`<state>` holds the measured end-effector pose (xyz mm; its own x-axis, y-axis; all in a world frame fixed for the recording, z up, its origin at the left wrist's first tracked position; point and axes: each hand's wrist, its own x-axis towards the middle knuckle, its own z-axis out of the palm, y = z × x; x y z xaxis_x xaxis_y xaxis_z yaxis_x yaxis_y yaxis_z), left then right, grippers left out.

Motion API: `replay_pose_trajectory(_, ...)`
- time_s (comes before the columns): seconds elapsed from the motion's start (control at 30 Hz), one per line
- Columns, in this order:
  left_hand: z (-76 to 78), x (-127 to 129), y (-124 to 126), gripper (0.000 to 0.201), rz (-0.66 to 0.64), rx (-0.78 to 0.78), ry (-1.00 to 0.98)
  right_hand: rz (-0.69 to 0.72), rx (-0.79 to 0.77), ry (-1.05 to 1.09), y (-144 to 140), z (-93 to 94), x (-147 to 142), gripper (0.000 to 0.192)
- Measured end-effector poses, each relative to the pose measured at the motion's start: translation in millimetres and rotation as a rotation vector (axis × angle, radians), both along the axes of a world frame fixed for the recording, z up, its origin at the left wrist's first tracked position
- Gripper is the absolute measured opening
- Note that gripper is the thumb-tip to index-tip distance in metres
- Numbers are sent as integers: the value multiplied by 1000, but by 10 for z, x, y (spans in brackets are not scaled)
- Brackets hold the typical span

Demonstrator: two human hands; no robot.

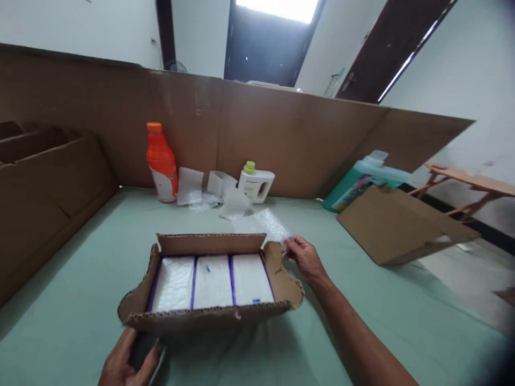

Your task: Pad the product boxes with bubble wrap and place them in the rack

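Observation:
An open cardboard box (211, 244) sits in front of me, its flaps raised. Inside, three white packs (213, 284) with purple edges stand side by side, and clear bubble wrap seems to cover at least the left one. My right hand (304, 259), beside the box's right flap, pinches the near corner of a clear bubble wrap sheet (265, 224) lying behind the box. Below the box's front left corner, my left hand (129, 360) curls around something dark that I cannot make out.
Behind the box stand an orange bottle (161, 161), loose bubble wrap pieces (190, 185) and a white jug (256, 185) with a green cap. At right, a teal bottle (350, 185) is behind a cardboard piece (398, 222). A large carton (52, 187) borders the left; a cardboard wall (257, 128) spans the back.

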<state>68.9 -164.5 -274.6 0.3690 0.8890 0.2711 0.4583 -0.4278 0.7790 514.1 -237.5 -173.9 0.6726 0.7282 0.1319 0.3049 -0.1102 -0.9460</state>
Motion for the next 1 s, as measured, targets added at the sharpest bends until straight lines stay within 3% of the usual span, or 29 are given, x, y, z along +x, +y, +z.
replay_pose_trajectory(0.1,117,1,-44,52,27,-22,51,-77,-172,-34,-499,-100,51,41)
replay_pose_trajectory(0.17,208,7,-47,59,30,-88,96,-187,-248,-133,-789,-62,33,38)
replay_pose_trajectory(0.23,284,22,-2,66,73,-149,123,-276,-295,-332,-996,41,-87,53)
replay_pose_trajectory(0.27,314,35,35,69,92,-176,135,-256,-307,-424,-1059,97,-191,59)
replay_pose_trajectory(0.33,357,73,117,71,96,-233,156,-54,-293,-492,-1093,178,-474,64)
replay_pose_trajectory(0.43,397,164,218,66,34,-304,180,348,-172,-367,-925,174,-933,64)
replay_pose_trajectory(0.5,424,264,281,64,15,-317,152,426,-119,-309,-709,123,-1126,57)
replay_pose_trajectory(0.57,466,413,369,66,9,-310,83,396,-105,-267,-470,86,-1170,49)
replay_pose_trajectory(0.67,550,700,561,70,-22,-283,-26,366,-92,-273,-208,99,-1005,48)
replay_pose_trajectory(0.8,592,964,730,67,-82,-269,-67,279,-212,-583,-217,145,-586,59)
replay_pose_trajectory(0.9,515,952,609,69,-95,-300,-131,56,-246,-663,-362,101,-242,57)
replay_pose_trajectory(1.0,453,825,308,77,-37,-386,-220,-123,-130,-473,-450,27,47,26)
